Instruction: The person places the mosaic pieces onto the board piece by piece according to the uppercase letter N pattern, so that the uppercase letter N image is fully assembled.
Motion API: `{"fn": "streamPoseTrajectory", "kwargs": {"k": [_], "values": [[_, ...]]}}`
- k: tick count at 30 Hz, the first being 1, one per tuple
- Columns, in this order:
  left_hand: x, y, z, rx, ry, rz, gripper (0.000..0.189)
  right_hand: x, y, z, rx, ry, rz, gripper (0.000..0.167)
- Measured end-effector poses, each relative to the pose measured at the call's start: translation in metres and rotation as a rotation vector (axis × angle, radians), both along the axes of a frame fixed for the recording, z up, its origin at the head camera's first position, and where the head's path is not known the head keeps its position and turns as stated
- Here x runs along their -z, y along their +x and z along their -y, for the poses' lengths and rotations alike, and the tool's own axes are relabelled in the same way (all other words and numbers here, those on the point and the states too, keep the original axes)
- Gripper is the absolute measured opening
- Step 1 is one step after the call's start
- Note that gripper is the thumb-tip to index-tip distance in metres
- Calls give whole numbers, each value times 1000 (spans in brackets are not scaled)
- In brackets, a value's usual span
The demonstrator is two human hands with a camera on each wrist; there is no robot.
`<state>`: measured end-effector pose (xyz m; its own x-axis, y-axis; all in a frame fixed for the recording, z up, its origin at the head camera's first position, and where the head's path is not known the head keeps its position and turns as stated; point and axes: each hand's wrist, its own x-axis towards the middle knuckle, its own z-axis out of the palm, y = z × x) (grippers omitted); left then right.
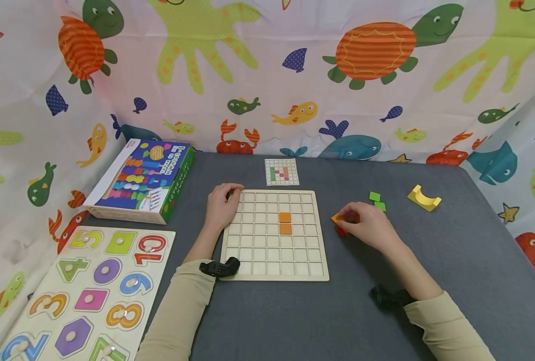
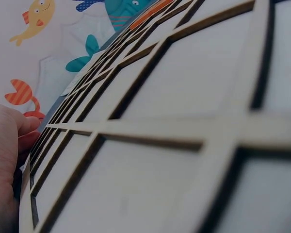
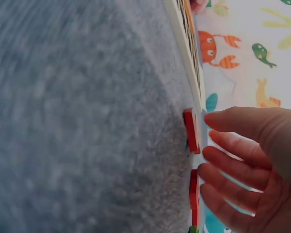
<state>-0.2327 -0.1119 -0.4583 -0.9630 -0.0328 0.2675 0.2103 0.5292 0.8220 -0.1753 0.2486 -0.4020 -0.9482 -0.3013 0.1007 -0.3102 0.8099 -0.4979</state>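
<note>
A pale wooden grid board (image 1: 267, 257) lies on the table with two orange square tiles (image 1: 285, 223) in its cells, one above the other. My left hand (image 1: 222, 204) holds the board's far left corner, index finger bent over the top edge and thumb at the side; in the left wrist view, the fingers (image 2: 24, 128) sit at the board's rim. To the right of the board, my right hand (image 1: 366, 225) pinches an orange tile (image 1: 335, 218) at its fingertips. Red tiles (image 3: 190, 131) lie just below those fingers. Green tiles (image 1: 377, 200) are behind the right hand.
A small pattern card (image 1: 281, 172) lies beyond the board. Farther right is a yellow arched block (image 1: 424, 198). On the left stand a blue and green game box (image 1: 141, 175) and a number puzzle board (image 1: 157, 271). Patterned cloth (image 1: 267, 75) borders the table.
</note>
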Motion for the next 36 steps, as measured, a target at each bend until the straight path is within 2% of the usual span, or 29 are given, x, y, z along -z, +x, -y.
{"fn": "streamPoseTrajectory", "kwargs": {"k": [5, 11, 19, 22, 30, 36], "values": [[0, 0, 0, 0, -1, -1, 22, 2, -3, -1, 42, 35, 55, 25], [1, 0, 0, -5, -4, 11, 22, 6, -5, 8, 72, 58, 30, 25], [1, 0, 0, -4, -6, -5, 22, 6, -5, 17, 84, 16, 1, 24], [1, 0, 0, -3, -7, -14, 22, 5, -3, 20, 84, -32, 0, 25], [1, 0, 0, -5, -12, -16, 21, 1, 8, 48, -12, -160, 75, 23], [1, 0, 0, -4, -9, -12, 22, 2, 18, 75, -176, -170, 115, 19]]}}
